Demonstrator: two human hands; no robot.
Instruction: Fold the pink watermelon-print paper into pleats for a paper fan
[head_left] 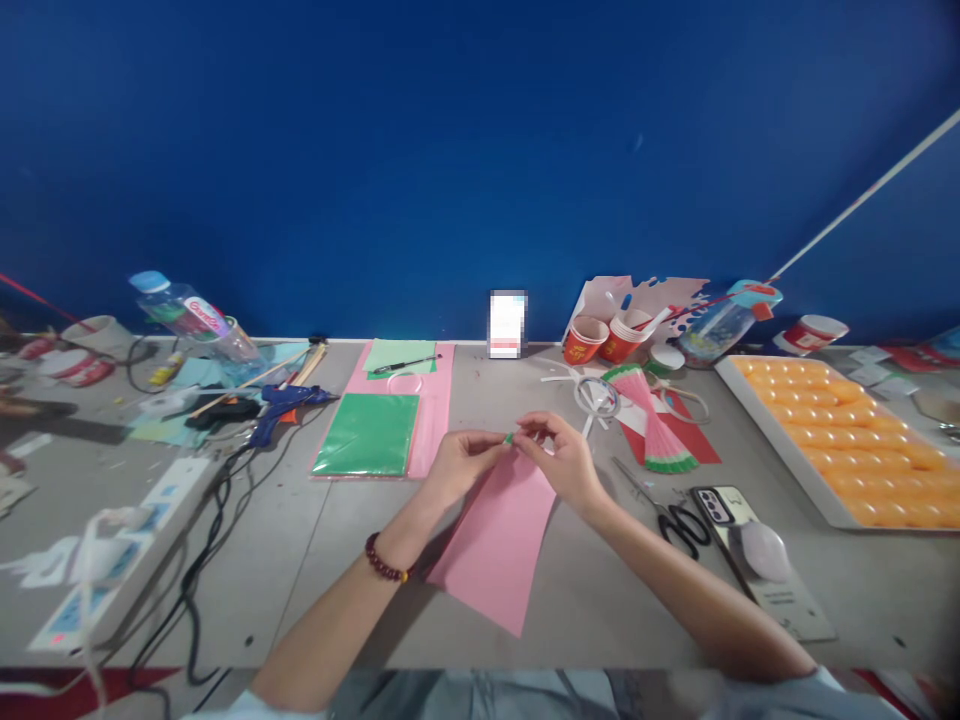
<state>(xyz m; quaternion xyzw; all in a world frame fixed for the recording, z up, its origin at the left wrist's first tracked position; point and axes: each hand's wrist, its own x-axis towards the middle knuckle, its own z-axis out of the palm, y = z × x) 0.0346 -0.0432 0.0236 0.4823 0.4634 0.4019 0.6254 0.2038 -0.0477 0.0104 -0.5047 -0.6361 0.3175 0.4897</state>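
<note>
Pinching a tiny green scrap (pixel 509 438) with 2 sets of fingertips, I have the left hand (pixel 459 462) and right hand (pixel 564 458) drawn together, both closed on it, just above the far edge of the pink paper sheet (pixel 499 545) that lies slanted on the grey table (pixel 285 520). The scrap is too small for me to tell its shape. To work it well, I judge the grip should be light and at the very tips, wrists low over the sheet for steadiness, so the piece neither creases nor slips. Scissors (pixel 673 512) and a phone (pixel 721 505) lie to the right, a green sheet (pixel 367 435) to the left, and a pleated watermelon fan (pixel 658 432) beyond, all apart from the hands.
</note>
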